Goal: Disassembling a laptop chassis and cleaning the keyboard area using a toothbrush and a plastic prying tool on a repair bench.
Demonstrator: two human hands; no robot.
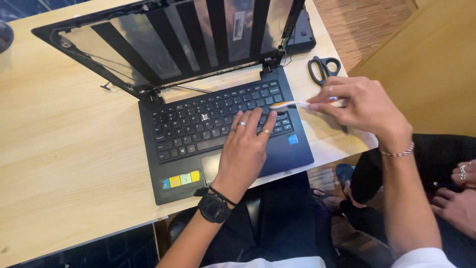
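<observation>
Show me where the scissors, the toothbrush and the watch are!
scissors [323, 68]: head view, on the black handle loops.
toothbrush [292, 104]: head view, on the white neck above the keys.
watch [213, 208]: head view, on the black face at the left wrist.

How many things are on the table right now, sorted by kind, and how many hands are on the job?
Laptop, screen panel removed: 1
Toothbrush-like brush, held in the right hand: 1
Black scissors: 1
Dark flat device behind the lid: 1
Person's own hands, left hand resting on the keyboard: 2
Total: 4 things on the table, 2 hands
</observation>
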